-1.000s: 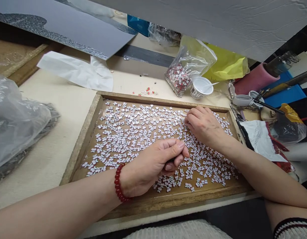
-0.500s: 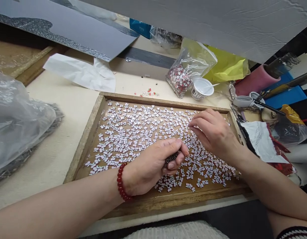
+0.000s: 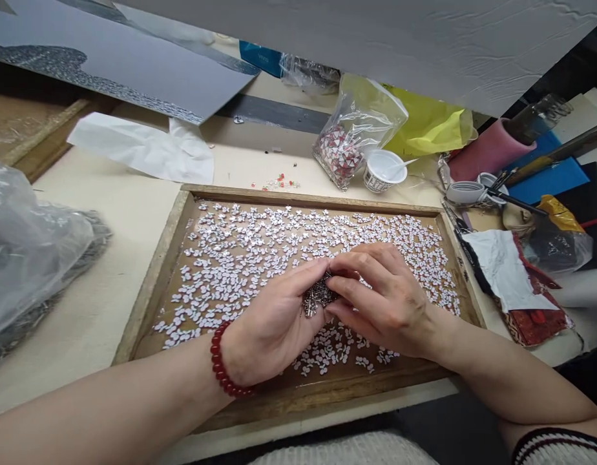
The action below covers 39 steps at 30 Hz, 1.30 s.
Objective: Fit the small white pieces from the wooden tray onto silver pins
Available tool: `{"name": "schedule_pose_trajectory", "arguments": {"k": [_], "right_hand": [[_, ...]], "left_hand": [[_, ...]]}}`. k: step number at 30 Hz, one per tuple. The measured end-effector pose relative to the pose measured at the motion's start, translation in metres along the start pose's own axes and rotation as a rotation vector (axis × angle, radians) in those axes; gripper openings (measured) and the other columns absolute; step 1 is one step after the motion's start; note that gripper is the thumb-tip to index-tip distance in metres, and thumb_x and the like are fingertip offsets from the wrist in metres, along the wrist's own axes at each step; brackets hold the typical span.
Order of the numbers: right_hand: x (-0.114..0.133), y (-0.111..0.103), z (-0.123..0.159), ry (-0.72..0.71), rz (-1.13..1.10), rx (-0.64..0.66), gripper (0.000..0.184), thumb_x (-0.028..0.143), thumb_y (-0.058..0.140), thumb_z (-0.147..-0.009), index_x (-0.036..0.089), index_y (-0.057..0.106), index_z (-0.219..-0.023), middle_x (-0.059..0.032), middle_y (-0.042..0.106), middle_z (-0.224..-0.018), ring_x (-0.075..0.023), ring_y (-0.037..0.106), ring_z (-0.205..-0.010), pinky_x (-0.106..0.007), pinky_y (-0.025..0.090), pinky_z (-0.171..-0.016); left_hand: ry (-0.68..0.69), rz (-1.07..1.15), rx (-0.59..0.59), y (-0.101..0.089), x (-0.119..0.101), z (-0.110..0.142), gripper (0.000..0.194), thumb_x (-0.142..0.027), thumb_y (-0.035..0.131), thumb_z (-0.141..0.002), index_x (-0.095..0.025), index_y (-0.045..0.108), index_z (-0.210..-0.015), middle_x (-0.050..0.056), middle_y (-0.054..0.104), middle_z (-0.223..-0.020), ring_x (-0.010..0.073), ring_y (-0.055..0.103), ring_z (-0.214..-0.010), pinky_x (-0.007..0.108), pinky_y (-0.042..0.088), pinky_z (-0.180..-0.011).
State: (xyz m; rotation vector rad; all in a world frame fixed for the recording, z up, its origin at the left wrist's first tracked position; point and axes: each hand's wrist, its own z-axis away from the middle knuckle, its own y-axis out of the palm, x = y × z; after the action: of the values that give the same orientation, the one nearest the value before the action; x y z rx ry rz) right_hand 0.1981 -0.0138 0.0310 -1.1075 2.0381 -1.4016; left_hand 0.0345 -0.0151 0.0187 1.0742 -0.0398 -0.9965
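My left hand (image 3: 274,323), with a red bead bracelet (image 3: 223,361) at its wrist, cups a clump of small dark shiny metal pieces (image 3: 318,297); their exact kind is too small to tell. My right hand (image 3: 383,300) meets it from the right, its bent fingertips pressed into the clump. What lies between those fingertips is hidden. Both hands hover over a shallow wooden-framed tray (image 3: 150,284). Across its brown base lie many small flat white pieces (image 3: 230,258) shaped like little bows or butterflies, spread in loose rows.
Behind the tray stand a clear bag of red and silver pieces (image 3: 340,155) and a white plastic cup (image 3: 384,171). Loose red beads (image 3: 280,179) and white paper (image 3: 143,145) lie nearby. A plastic bag (image 3: 31,252) is at left; a pink roll (image 3: 492,152) is at right.
My right hand has moved left and down from above the tray's right part to the metal pieces in my left hand. My left hand has turned and opened somewhat, showing more of the clump.
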Motion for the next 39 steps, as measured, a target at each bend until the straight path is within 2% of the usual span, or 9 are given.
{"name": "schedule_pose_trajectory", "arguments": {"k": [5,11,16,19,24,30,39], "right_hand": [[0.0,0.001,0.004,0.002,-0.052,-0.029,0.007,0.017,0.058,-0.082,0.013,0.063,-0.086,-0.0079,0.064,-0.104,-0.0199,0.054,-0.099,-0.036,0.043,-0.088],[-0.001,0.0,0.01,0.012,-0.061,-0.003,0.01,0.022,0.055,-0.086,0.014,0.061,-0.083,-0.0075,0.064,-0.099,-0.0194,0.053,-0.097,-0.036,0.042,-0.086],[-0.001,-0.003,0.012,0.028,-0.072,0.047,0.022,0.034,0.053,-0.089,0.013,0.061,-0.087,-0.0093,0.063,-0.1,-0.0215,0.051,-0.099,-0.038,0.042,-0.086],[0.001,-0.003,0.012,0.038,-0.088,0.047,0.018,0.029,0.052,-0.09,0.013,0.06,-0.085,-0.0089,0.063,-0.101,-0.0205,0.051,-0.098,-0.037,0.042,-0.085],[0.003,-0.002,0.01,0.051,-0.115,0.008,0.013,0.016,0.05,-0.087,0.015,0.059,-0.078,-0.0063,0.065,-0.093,-0.0181,0.051,-0.092,-0.035,0.043,-0.081],[0.001,-0.003,0.01,0.08,-0.153,-0.027,0.012,0.014,0.051,-0.086,0.016,0.057,-0.075,-0.0043,0.066,-0.088,-0.0162,0.053,-0.085,-0.034,0.043,-0.078],[-0.001,-0.004,0.009,0.108,-0.193,-0.077,0.008,0.011,0.052,-0.084,0.017,0.055,-0.079,-0.0044,0.067,-0.088,-0.0157,0.055,-0.084,-0.034,0.045,-0.078]], "left_hand": [[-0.053,-0.061,0.026,-0.001,0.0,0.002,0.021,-0.013,0.052,-0.088,-0.015,0.072,-0.093,0.007,0.063,-0.107,0.0121,0.053,-0.086,0.02,0.049,-0.068],[-0.123,-0.086,0.013,-0.003,0.0,0.003,0.02,-0.016,0.054,-0.089,-0.016,0.072,-0.096,0.007,0.062,-0.113,0.011,0.054,-0.089,0.019,0.05,-0.072],[-0.136,-0.061,0.013,-0.002,0.002,0.005,0.018,-0.015,0.056,-0.087,-0.016,0.072,-0.094,0.006,0.064,-0.106,0.0102,0.055,-0.084,0.019,0.05,-0.067],[-0.122,-0.042,0.026,-0.001,0.003,0.005,0.017,-0.014,0.056,-0.087,-0.015,0.072,-0.089,0.005,0.064,-0.101,0.0096,0.056,-0.081,0.019,0.05,-0.068],[-0.127,-0.063,0.035,0.0,0.003,0.006,0.017,-0.013,0.056,-0.086,-0.016,0.072,-0.089,0.005,0.064,-0.105,0.0098,0.056,-0.084,0.019,0.05,-0.071],[-0.162,-0.128,0.081,-0.003,0.002,0.006,0.014,-0.02,0.058,-0.088,-0.015,0.07,-0.084,0.005,0.064,-0.105,0.012,0.055,-0.089,0.028,0.051,-0.083],[-0.133,-0.235,0.169,0.0,-0.002,0.006,0.017,-0.023,0.055,-0.089,-0.016,0.069,-0.083,0.005,0.066,-0.096,0.0144,0.057,-0.09,0.03,0.05,-0.085]]}}
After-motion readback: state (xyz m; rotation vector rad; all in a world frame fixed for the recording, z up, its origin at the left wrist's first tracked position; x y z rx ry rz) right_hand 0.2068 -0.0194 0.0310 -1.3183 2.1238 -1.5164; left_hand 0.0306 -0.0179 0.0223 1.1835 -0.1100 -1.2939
